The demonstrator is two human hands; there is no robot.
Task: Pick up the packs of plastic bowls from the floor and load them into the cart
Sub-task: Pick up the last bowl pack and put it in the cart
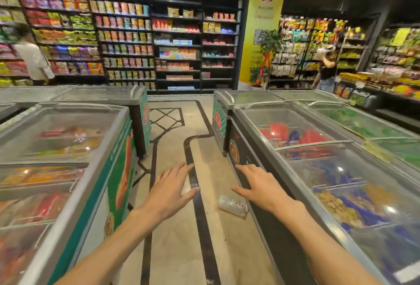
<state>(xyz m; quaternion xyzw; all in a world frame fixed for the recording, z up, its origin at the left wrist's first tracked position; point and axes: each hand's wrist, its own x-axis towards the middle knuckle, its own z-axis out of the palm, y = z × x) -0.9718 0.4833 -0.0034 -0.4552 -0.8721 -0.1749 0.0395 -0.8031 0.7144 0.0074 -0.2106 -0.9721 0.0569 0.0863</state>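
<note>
Hands empty, one pack on floor

Left hand (169, 190) and right hand (261, 185) are both stretched forward over the aisle, fingers spread, holding nothing. A clear pack of plastic bowls (233, 205) lies on the floor (172, 250), just below the right hand, against the base of the right freezer (318, 171). No cart is in view. Judgement: this pack is not yet picked up; loading remains.

We have one view only, head-mounted, wide-angle w/ edge distortion. It faces fwd and down an aisle. Left hand (169, 190) and right hand (261, 188) sit low-centre, near the lens. Freezers (318, 171) flank both hands; shelving (127, 41) lies well beyond them.
</note>
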